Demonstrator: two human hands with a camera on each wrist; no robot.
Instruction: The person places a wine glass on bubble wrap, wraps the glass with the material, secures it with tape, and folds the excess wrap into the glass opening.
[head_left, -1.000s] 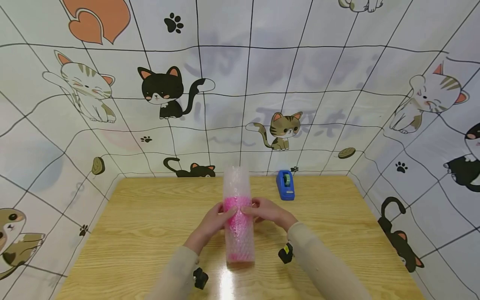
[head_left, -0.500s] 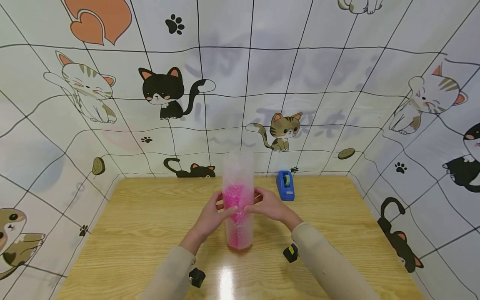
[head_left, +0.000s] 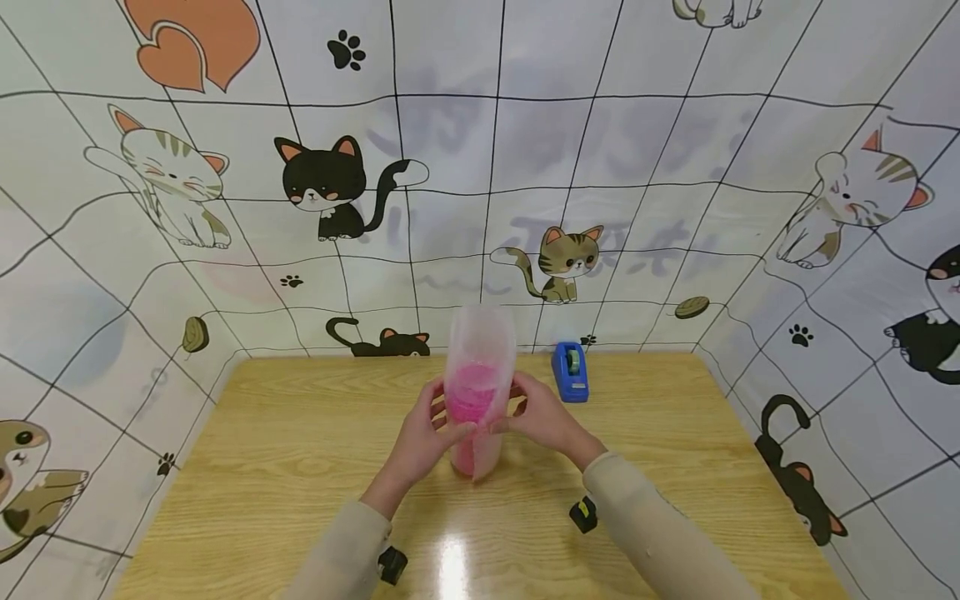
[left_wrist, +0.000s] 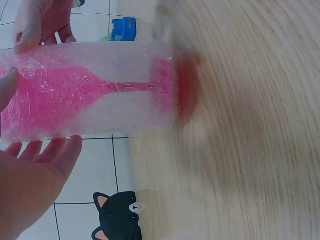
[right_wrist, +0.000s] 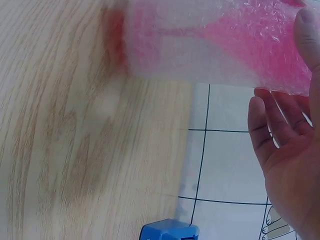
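Note:
A pink goblet (head_left: 472,396), its stem and foot showing through in the left wrist view, is rolled in clear bubble wrap (head_left: 483,333). The roll stands nearly upright over the middle of the wooden table, its wrap reaching well above the pink bowl. Whether its lower end touches the wood I cannot tell. My left hand (head_left: 420,433) holds it from the left, thumb in front and fingers round the side. From the right, my right hand (head_left: 549,421) grips it the same way, its fingertips partly hidden behind the wrap.
A blue tape dispenser (head_left: 572,373) stands near the table's back edge, right of the roll. Cat-patterned cloth walls (head_left: 450,225) rise behind and at both sides of the wooden table (head_left: 315,450). Black wrist cameras hang under both sleeves.
The wrapped goblet has tipped up from a lower lean toward upright, its near end shifting away from me. Both hands have kept hold and turned with it. The tape dispenser stays put.

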